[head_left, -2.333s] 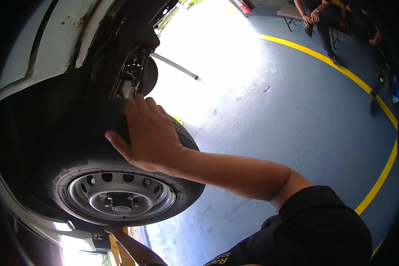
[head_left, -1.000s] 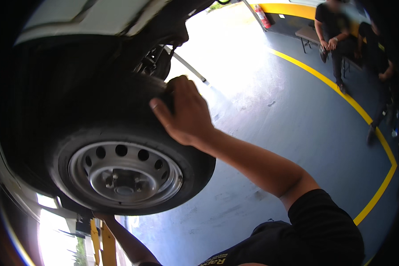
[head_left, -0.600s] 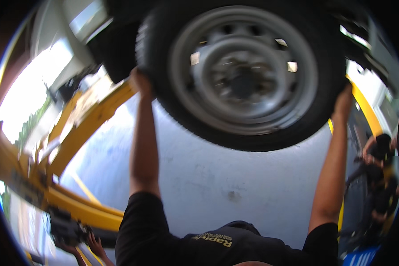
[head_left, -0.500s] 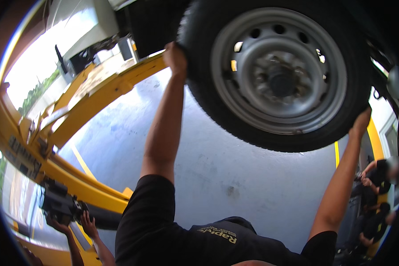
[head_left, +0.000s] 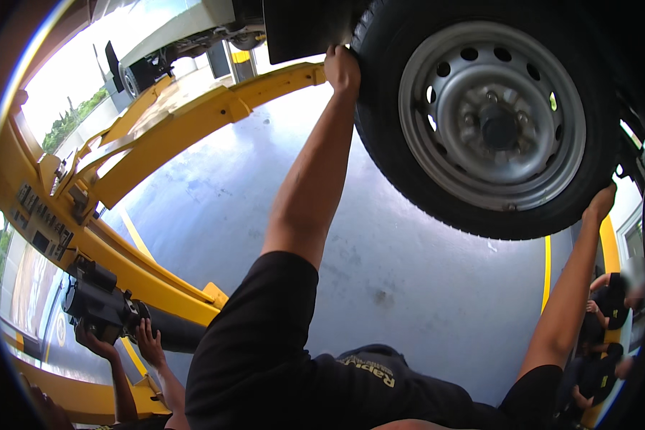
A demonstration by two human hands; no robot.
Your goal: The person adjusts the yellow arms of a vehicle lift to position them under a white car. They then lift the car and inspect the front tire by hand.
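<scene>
Both hands grip the steel-rimmed wheel (head_left: 491, 118): left hand (head_left: 342, 68) and right hand (head_left: 600, 204) clasp opposite tyre edges; keep it level.

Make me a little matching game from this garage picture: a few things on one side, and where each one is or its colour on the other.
Things:
1. left hand
2. right hand
3. wheel rim
4. lift arm

Descriptions:
A. yellow
B. on the tyre's upper left edge
C. silver-grey, ringed with round holes
D. at the tyre's lower right edge

Pairs: 1-B, 2-D, 3-C, 4-A
</scene>
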